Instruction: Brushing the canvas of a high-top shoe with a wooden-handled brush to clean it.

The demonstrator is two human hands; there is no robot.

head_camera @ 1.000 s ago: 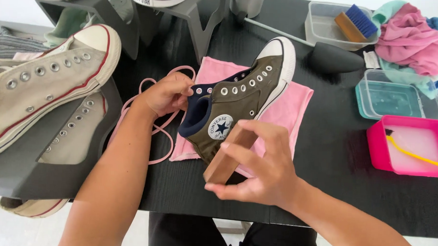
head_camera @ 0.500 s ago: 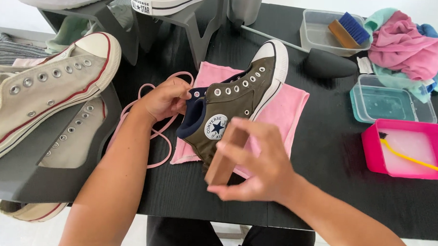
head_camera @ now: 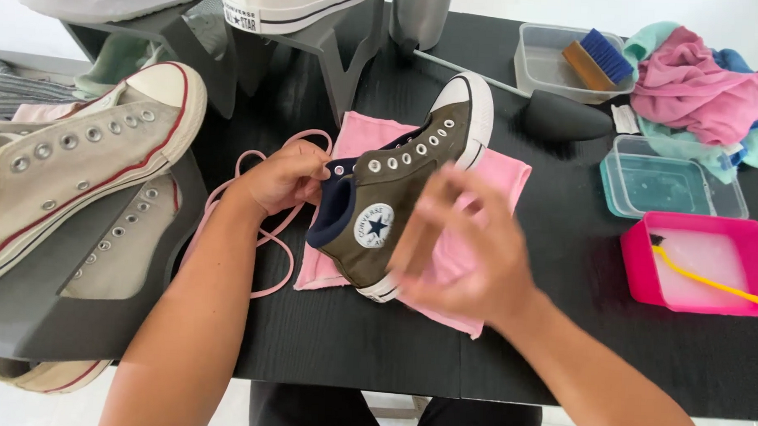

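— Hands first: what is held?
— At the left, the collar of an olive shoe is gripped by the left hand. The right hand is blurred in front of the shoe, fingers spread; whether anything is held cannot be told.

— And the containers?
— A clear tub at the back holds a blue brush. A teal tub is seen with nothing visible in it. A pink tub at the right holds pale liquid and a yellow brush.

— How is the shoe laid?
— It is set on a pink cloth mid-table, its long axis running from the heel near the person to the toe, pointed away and rightward.

— What else is around?
— Beige shoes are propped at far left, a pink lace is coiled under the left wrist, and a black shoe tree and piled rags are seen beyond.
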